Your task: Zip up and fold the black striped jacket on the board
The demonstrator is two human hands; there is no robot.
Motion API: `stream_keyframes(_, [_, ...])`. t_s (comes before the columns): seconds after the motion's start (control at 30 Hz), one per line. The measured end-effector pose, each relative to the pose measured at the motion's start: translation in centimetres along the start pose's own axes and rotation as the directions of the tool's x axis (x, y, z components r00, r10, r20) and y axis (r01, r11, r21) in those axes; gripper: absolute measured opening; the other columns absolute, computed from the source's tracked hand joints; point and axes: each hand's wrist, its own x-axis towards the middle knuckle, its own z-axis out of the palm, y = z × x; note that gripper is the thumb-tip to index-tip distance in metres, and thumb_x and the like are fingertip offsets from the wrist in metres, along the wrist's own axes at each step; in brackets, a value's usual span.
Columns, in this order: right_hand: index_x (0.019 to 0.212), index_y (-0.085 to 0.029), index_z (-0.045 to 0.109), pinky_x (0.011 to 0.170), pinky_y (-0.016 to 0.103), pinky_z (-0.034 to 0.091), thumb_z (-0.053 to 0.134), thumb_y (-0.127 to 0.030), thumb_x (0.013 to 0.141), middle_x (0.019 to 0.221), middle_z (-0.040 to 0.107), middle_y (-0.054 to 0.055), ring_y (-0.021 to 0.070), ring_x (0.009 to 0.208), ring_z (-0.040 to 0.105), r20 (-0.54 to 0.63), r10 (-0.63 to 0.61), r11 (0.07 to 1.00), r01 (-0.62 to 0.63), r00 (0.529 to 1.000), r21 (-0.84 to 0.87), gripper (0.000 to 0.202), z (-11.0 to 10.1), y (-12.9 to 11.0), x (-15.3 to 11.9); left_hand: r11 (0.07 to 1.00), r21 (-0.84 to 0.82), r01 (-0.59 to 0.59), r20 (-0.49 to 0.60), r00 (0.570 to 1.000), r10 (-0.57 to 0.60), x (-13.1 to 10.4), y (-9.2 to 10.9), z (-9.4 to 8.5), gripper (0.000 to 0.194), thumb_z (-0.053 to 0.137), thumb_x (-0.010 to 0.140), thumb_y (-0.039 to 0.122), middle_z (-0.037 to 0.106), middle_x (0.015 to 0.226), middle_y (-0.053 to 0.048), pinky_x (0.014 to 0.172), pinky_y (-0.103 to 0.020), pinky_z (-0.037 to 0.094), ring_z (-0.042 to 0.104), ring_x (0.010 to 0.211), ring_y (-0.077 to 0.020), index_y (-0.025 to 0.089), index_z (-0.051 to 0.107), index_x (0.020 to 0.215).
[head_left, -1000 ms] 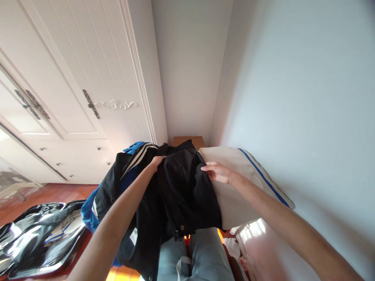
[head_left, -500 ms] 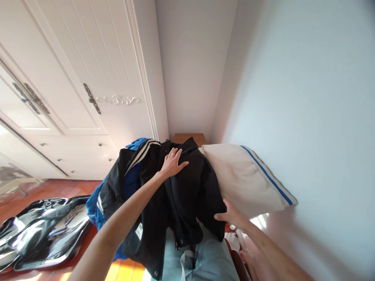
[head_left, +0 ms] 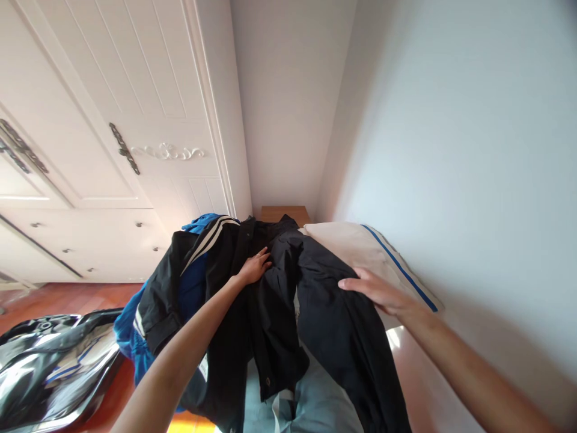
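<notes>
A black jacket (head_left: 274, 300) is spread across my lap and the things in front of me, with a metal snap near its lower edge. My left hand (head_left: 255, 269), wearing a ring, lies on the jacket's middle with its fingers stretched over the cloth. At the right, my right hand (head_left: 372, 285) holds the outer edge of the jacket's sleeve (head_left: 338, 319), thumb on top and the other fingers partly hidden. Under the jacket's left side are a dark garment with white stripes (head_left: 210, 240) and blue fabric (head_left: 130, 331). My light trousers (head_left: 320, 385) show below.
A white cushion with a blue stripe (head_left: 342, 240) leans by the right wall (head_left: 451, 150). A white wardrobe (head_left: 148, 78) stands at the left. On the reddish floor (head_left: 90, 297) lies a clear plastic bag of clothes (head_left: 58, 367). A wooden surface (head_left: 285, 213) shows behind.
The right sleeve now stretches down and outward, where it was bunched before. My right hand has moved up along its edge. My left hand has shifted slightly down and left on the jacket.
</notes>
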Motion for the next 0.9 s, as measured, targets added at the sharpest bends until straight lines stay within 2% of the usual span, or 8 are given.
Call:
stream_keyframes(0.1, [0.086,-0.017,0.073,0.078,0.033,0.053,0.065,-0.032,0.074,0.088,0.074,0.004,0.0262,0.088,0.068,0.046,-0.111,0.839,0.118,0.993,-0.530,0.021,-6.2,-5.5,2.1,1.000,-0.023,0.021,-0.038,0.999,-0.022,-0.3,0.0,0.2,0.051,0.047,0.095,0.036,0.024,0.164,-0.012,0.116,-0.041,0.033,0.039,0.144,-0.0308,0.018,0.052,0.142])
stream_keyframes(0.2, [0.075,-0.015,0.072,0.067,0.029,0.045,0.059,-0.021,0.078,0.071,0.069,0.004,0.0205,0.072,0.065,-0.078,-0.092,0.351,-0.041,0.993,-0.936,0.014,-12.6,-10.6,5.0,0.994,-0.074,0.078,-0.067,0.994,-0.083,-0.6,-0.1,0.3,0.065,0.048,0.094,0.045,0.021,0.164,-0.017,0.118,-0.042,0.031,0.035,0.146,-0.0325,0.011,0.042,0.149])
stream_keyframes(0.3, [0.088,-0.012,0.073,0.080,0.033,0.037,0.055,-0.016,0.085,0.087,0.071,0.011,0.0217,0.094,0.064,-0.068,-0.245,-0.153,-0.108,0.967,-0.982,0.019,-17.1,-13.5,7.6,0.982,-0.182,0.052,-0.034,0.998,-0.060,-1.1,0.0,0.2,0.080,0.042,0.094,0.059,0.025,0.163,-0.017,0.122,-0.040,0.024,0.029,0.149,-0.0296,0.009,0.030,0.156])
stream_keyframes(0.4, [0.093,-0.010,0.071,0.089,0.037,0.033,0.043,-0.009,0.093,0.098,0.070,0.016,0.0232,0.111,0.058,0.124,-0.328,-0.400,-0.019,0.937,-0.916,0.028,-19.6,-12.3,9.1,0.962,-0.273,0.019,-0.007,1.000,-0.022,-1.8,0.7,0.0,0.084,0.034,0.094,0.066,0.023,0.164,-0.013,0.123,-0.037,0.019,0.024,0.151,-0.0253,0.012,0.023,0.158])
stream_keyframes(0.53, [0.097,-0.014,0.073,0.087,0.037,0.040,0.059,-0.005,0.084,0.103,0.070,0.017,0.0273,0.104,0.062,-0.021,-0.172,-0.271,-0.068,0.985,-0.960,0.021,-21.1,-5.8,9.2,0.979,-0.205,0.008,0.020,1.000,-0.004,-2.5,2.3,0.5,0.084,0.032,0.094,0.068,0.018,0.165,-0.015,0.124,-0.042,0.013,0.012,0.154,-0.0264,0.013,0.027,0.157])
stream_keyframes(0.67, [0.070,-0.015,0.073,0.065,0.030,0.045,0.069,0.003,0.067,0.077,0.071,0.012,0.0229,0.071,0.067,-0.205,0.112,-0.101,-0.194,0.972,-0.976,0.019,-20.5,0.7,8.6,0.979,-0.185,0.083,-0.019,0.996,-0.088,-2.9,4.1,1.7,0.093,0.041,0.090,0.072,0.008,0.165,-0.020,0.123,-0.049,0.013,0.000,0.153,-0.0328,0.011,0.023,0.157])
stream_keyframes(0.73, [0.075,-0.016,0.075,0.060,0.030,0.043,0.067,0.001,0.070,0.078,0.071,0.014,0.0230,0.068,0.066,-0.215,0.097,-0.089,-0.207,0.972,-0.974,0.019,-19.1,2.4,8.7,0.968,-0.240,0.079,-0.032,0.995,-0.089,-3.0,5.1,2.3,0.092,0.044,0.089,0.070,0.015,0.165,-0.020,0.123,-0.046,0.015,0.003,0.154,-0.0320,0.010,0.027,0.156])
stream_keyframes(0.9, [0.120,-0.015,0.065,0.077,0.036,0.046,0.040,-0.011,0.092,0.120,0.064,0.020,0.0297,0.106,0.063,-0.152,-0.195,-0.088,-0.172,0.969,-0.981,0.038,-14.2,2.6,11.5,0.922,-0.375,-0.098,-0.220,0.975,0.014,-2.6,8.7,3.4,0.065,0.053,0.091,0.047,0.037,0.158,-0.015,0.122,-0.040,0.026,0.029,0.149,-0.0251,0.016,0.042,0.147])
